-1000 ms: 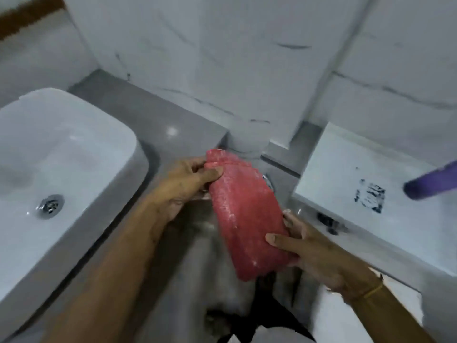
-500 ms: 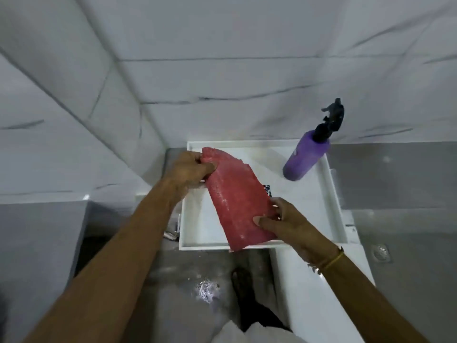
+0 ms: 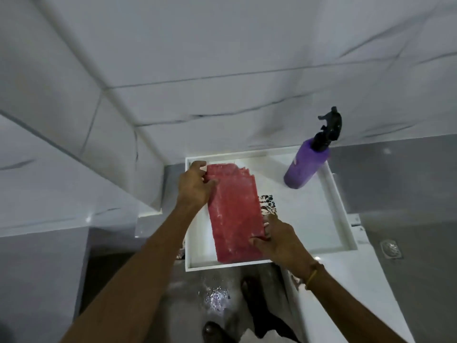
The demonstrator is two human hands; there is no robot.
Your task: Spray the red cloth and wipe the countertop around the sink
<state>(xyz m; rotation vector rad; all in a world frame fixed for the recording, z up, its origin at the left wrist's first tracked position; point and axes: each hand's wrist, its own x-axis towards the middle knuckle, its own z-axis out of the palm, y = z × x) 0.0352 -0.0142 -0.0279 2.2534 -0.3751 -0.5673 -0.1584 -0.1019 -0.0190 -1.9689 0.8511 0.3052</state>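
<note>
A folded red cloth (image 3: 235,214) is stretched flat between both hands, just above the left half of a white tray (image 3: 342,214). My left hand (image 3: 195,186) pinches its far left corner. At the cloth's near right edge my right hand (image 3: 277,237) grips it. A purple spray bottle (image 3: 305,167) with a black trigger head stands upright in the tray's far right corner, apart from both hands. No sink is in view.
White marble-look wall tiles rise behind the tray. The wet grey floor (image 3: 215,298) lies below, with my dark shoes (image 3: 212,330) at the bottom. A round floor drain (image 3: 390,248) sits at the right, beyond a white ledge (image 3: 346,293).
My view has swung right, from the sink and grey countertop to the white tray. The cloth, still held in both hands, now lies lower and flatter over the tray.
</note>
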